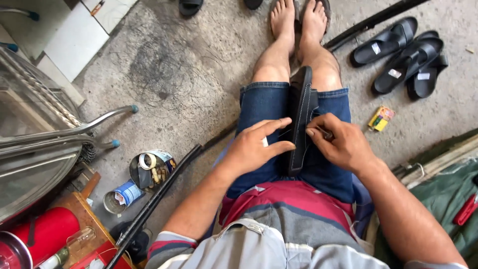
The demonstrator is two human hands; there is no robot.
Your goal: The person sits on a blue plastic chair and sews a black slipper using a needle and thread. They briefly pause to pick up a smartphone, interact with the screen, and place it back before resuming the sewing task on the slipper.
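Two labelled tins [137, 182] left of black sandal [301, 119]; yellow packet [381, 118] right.

Black sandal [301, 117] with pale stitching between left hand [254, 147] and right hand [338, 144]; blue denim shorts [264, 107] beneath; red-and-grey striped shirt [279, 209] nearer; yellow packet [381, 119] right of the right hand.
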